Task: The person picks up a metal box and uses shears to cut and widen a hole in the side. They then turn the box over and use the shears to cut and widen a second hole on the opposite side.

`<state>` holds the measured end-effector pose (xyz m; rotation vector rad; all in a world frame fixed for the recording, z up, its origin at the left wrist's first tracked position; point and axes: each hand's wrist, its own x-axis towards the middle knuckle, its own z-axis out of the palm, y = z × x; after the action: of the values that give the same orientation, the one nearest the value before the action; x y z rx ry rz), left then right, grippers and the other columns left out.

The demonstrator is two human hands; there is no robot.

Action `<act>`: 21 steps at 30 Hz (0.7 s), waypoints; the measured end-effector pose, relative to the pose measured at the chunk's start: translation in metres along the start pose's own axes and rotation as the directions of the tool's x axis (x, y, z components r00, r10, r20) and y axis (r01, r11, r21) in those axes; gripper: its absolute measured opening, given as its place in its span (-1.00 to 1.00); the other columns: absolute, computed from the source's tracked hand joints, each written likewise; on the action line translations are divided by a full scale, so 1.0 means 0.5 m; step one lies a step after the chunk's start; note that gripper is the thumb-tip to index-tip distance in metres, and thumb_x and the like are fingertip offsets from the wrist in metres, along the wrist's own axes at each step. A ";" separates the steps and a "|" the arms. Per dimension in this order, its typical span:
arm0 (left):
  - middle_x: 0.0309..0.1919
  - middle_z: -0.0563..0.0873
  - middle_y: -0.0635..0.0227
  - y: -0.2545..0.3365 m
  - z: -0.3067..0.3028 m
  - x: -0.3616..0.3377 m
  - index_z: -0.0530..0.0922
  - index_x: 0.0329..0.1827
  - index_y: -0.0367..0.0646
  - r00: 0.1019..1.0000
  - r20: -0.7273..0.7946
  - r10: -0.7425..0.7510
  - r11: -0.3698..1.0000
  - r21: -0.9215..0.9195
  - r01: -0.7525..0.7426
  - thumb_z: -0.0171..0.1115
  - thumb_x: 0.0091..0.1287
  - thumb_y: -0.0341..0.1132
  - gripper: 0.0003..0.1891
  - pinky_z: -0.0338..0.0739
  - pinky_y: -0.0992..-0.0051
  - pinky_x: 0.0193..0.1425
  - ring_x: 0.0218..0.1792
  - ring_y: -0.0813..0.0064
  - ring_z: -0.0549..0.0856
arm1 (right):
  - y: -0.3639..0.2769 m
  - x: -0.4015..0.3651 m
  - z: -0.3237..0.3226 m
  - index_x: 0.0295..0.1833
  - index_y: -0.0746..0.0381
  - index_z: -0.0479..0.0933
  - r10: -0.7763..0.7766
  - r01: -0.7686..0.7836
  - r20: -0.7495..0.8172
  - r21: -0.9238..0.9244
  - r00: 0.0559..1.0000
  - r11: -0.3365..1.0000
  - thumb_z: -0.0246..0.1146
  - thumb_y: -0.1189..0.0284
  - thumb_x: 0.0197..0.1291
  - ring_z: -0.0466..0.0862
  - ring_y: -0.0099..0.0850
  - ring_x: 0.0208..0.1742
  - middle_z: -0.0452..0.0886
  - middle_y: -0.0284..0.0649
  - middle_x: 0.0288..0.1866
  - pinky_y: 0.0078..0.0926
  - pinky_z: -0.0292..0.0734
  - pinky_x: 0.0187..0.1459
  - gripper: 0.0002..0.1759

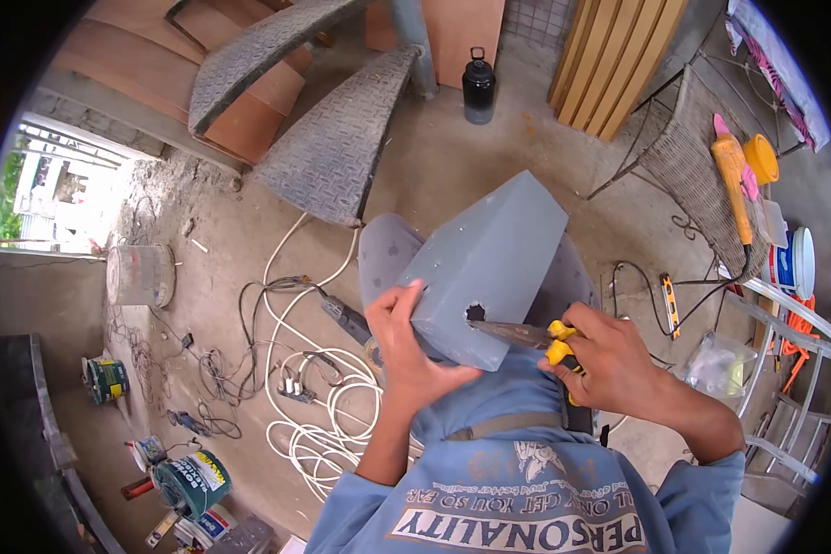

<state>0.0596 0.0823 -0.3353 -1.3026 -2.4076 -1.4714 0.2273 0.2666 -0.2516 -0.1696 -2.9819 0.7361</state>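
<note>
A grey rectangular box (489, 249) rests tilted across my lap, with a ragged dark hole (475, 313) in its near end. My left hand (406, 355) is closed on the box's near left corner, thumb along the bottom edge and fingers on the side. In my right hand (609, 360) are long-nose pliers (517, 333) with yellow and black handles. Their jaws point left, and the tip is at the hole's edge; whether it grips the rim I cannot make out.
White cable (332, 425) lies coiled on the floor at left, near an angle grinder (346, 319). Metal stair treads (332, 138) and a black bottle (478, 88) are ahead. A wicker chair (683, 148) holding an orange-handled tool (734, 180) stands at right, near a spirit level (669, 305).
</note>
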 end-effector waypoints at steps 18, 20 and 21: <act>0.28 0.55 -0.02 0.000 0.060 0.038 0.31 0.38 -0.31 0.928 -0.283 -0.243 0.970 -0.080 0.230 0.72 -0.37 -0.25 0.12 0.51 0.31 0.31 0.25 0.10 0.60 | 0.024 0.108 0.006 -0.32 0.34 0.56 -0.212 0.099 -0.233 -0.421 0.949 0.902 0.32 0.47 -0.09 0.52 -0.19 -0.17 0.49 -0.14 -0.05 -0.25 0.47 -0.15 -0.80; 0.28 0.54 -0.04 -0.006 0.061 0.033 0.31 0.38 -0.32 0.937 -0.291 -0.195 0.981 -0.056 0.186 0.73 -0.38 -0.25 0.13 0.50 0.29 0.33 0.27 0.08 0.59 | 0.011 0.097 -0.007 -0.24 0.36 0.57 -0.142 0.077 -0.225 -0.276 0.964 0.958 0.32 0.49 -0.03 0.53 -0.15 -0.10 0.49 -0.12 0.00 -0.23 0.46 -0.09 -0.78; 0.29 0.53 -0.06 -0.008 0.062 0.030 0.30 0.38 -0.32 0.950 -0.281 -0.138 0.990 -0.036 0.134 0.73 -0.38 -0.25 0.13 0.48 0.28 0.35 0.28 0.06 0.57 | 0.007 0.090 -0.015 -0.17 0.38 0.57 -0.054 0.028 -0.210 -0.125 0.976 0.992 0.32 0.50 0.02 0.54 -0.11 -0.04 0.49 -0.10 0.05 -0.21 0.45 -0.03 -0.76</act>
<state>0.0586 0.1141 -0.3487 -0.8705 -2.3397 -1.5887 0.1837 0.2785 -0.2448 -0.1799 -2.8162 0.4965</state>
